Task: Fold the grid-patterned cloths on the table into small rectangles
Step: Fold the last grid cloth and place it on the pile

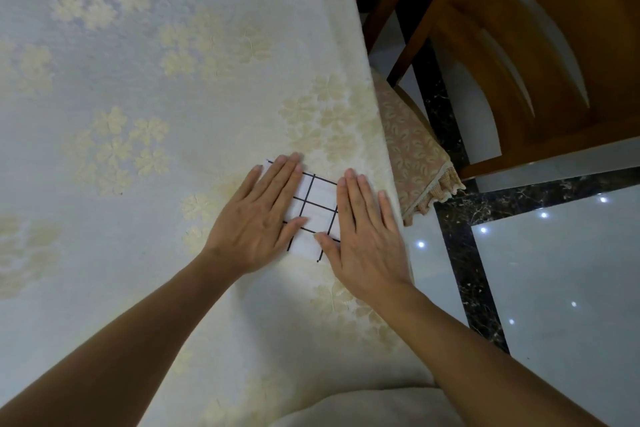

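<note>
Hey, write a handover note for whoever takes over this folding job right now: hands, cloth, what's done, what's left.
Left hand: flat, fingers straight, pressing the left part of the grid-patterned cloth.
Right hand: flat, fingers straight, pressing the cloth's right edge.
Cloth: lies near the right edge of the floral tablecloth, already a small rectangle.
Done: this cloth looks folded.
Left: lift both hands off; no other grid cloth is in view, so look for more.

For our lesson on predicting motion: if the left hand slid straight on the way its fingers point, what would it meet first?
Nothing on the table: the left hand, flat on the grid cloth, points across flowered tablecloth toward the table's edge; the wooden chair stands beyond, depth unclear.
</note>
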The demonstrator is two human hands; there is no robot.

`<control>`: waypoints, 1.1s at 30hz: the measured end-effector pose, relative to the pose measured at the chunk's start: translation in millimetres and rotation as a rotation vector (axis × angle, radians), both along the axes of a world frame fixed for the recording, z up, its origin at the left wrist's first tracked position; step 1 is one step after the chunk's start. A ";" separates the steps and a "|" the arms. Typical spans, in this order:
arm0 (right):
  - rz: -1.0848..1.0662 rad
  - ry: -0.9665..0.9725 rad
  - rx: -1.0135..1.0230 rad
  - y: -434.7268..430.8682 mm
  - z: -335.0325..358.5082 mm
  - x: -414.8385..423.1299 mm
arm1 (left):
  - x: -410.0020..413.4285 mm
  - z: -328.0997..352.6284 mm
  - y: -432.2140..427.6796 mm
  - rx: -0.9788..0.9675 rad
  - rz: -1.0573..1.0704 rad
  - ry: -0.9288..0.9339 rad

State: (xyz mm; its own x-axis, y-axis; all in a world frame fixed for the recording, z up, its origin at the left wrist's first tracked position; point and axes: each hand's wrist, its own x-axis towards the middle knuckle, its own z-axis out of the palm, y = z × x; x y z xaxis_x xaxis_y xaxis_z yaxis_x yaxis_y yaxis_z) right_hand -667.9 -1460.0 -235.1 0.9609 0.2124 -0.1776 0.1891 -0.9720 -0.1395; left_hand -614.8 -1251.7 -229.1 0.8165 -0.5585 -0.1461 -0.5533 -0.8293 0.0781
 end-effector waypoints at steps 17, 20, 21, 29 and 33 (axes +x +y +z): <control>-0.200 0.067 0.182 -16.3 57.3 1.1 | -5.4 28.1 2.8 -0.234 0.425 0.041; -0.471 0.060 0.340 -20.7 65.3 -6.9 | -4.5 33.9 -2.1 -0.315 0.667 -0.066; -0.581 0.137 0.406 -19.3 65.3 -9.5 | -3.0 34.9 -2.8 -0.316 0.739 -0.037; -0.947 0.232 0.507 5.6 51.1 -10.4 | 0.8 34.7 -7.7 -0.429 0.901 0.104; -1.026 0.240 0.541 17.6 49.4 -3.8 | -0.1 36.5 -13.8 -0.428 0.969 0.140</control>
State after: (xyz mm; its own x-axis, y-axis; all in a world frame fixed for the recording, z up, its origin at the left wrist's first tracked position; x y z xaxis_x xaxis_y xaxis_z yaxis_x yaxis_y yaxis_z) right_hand -671.7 -1442.4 -185.7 0.6803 -0.5356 -0.5003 -0.7318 -0.4580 -0.5047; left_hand -614.8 -1265.5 -192.6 0.9308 0.2929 -0.2185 0.3638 -0.7991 0.4787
